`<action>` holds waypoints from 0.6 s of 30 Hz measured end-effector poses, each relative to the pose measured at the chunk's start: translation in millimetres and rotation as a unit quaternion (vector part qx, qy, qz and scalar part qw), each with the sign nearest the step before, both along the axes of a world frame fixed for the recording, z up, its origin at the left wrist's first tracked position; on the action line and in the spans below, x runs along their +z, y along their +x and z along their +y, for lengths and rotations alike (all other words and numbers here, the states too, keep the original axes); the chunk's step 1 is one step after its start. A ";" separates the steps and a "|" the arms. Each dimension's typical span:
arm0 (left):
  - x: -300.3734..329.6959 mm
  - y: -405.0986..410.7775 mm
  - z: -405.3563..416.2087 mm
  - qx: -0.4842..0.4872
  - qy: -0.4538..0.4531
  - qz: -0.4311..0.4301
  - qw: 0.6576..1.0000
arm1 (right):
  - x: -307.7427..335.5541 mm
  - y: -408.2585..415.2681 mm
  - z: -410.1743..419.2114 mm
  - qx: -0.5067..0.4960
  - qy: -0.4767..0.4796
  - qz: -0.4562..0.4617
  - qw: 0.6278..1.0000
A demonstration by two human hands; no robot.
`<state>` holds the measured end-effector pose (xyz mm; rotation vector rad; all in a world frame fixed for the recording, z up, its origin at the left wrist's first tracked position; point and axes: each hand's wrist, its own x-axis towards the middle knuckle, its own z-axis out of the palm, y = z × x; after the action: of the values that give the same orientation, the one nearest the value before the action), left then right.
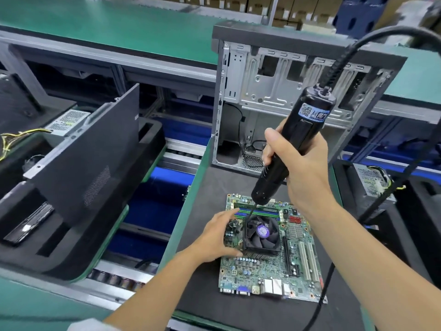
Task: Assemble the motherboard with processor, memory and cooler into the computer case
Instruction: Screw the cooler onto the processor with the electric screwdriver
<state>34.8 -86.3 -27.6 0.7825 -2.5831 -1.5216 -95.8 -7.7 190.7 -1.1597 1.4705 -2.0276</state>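
A green motherboard (269, 268) lies flat on a black mat. A black cooler (261, 235) with a fan and purple hub sticker sits on it, and memory sticks (260, 212) stand in slots just behind. My left hand (216, 237) grips the cooler's left side, thumb at its front corner. My right hand (298, 163) grips a black electric screwdriver (288, 149), tilted, its bit reaching down to the cooler's far left corner. The open computer case (286, 96) stands upright behind the board.
A thick black cable (386, 39) arcs from the screwdriver's top to the right and down. A black case side panel (88, 163) leans in a foam tray on the left. Power supplies sit at far left (69, 121) and far right (372, 180). A conveyor gap runs between the trays.
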 end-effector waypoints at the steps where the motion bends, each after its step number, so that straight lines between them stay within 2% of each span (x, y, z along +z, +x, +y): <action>1: -0.6 -0.3 0.4 0.007 -0.006 0.006 1.000 | -0.3 1.7 1.9 0.006 0.001 -0.003 1.000; 18: -3.2 -0.4 2.4 0.018 -0.023 0.020 0.999 | 1.0 17.9 14.2 0.006 0.006 -0.010 1.000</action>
<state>34.3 -83.9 -30.8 0.7802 -2.5511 -1.4479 -77.9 6.5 191.8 -1.1361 1.4613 -2.0144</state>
